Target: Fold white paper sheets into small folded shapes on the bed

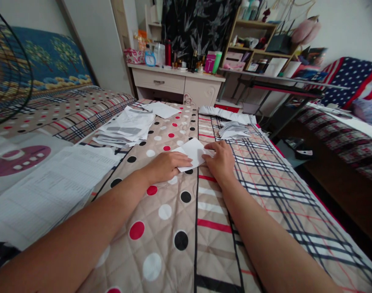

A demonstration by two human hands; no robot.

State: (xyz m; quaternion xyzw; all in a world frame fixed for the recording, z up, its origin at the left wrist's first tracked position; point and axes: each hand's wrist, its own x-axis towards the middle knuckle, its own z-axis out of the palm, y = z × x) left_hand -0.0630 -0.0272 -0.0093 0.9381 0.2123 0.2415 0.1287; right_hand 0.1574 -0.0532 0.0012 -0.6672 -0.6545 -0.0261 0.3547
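Observation:
A small white folded piece of paper (pixel 190 152) lies on the bedspread (pixel 169 211) in front of me. My left hand (pixel 167 166) rests on its left part, fingers stretched flat over the paper. At the paper's right edge, my right hand (pixel 221 158) has its fingers bent and pinches the edge between thumb and fingers. Beyond my left hand sits a thick pile of papers (pixel 127 124), with a loose white sheet (pixel 162 110) behind it. A smaller stack of folded papers (pixel 233 130) stands past my right hand.
Printed sheets (pixel 60 183) lie at the left beside a white plastic bag (pixel 23 160). A long white strip (pixel 227 114) crosses the bed's far end. Behind the bed is a dresser (pixel 173 83); a black fan cage (pixel 8 65) stands at far left.

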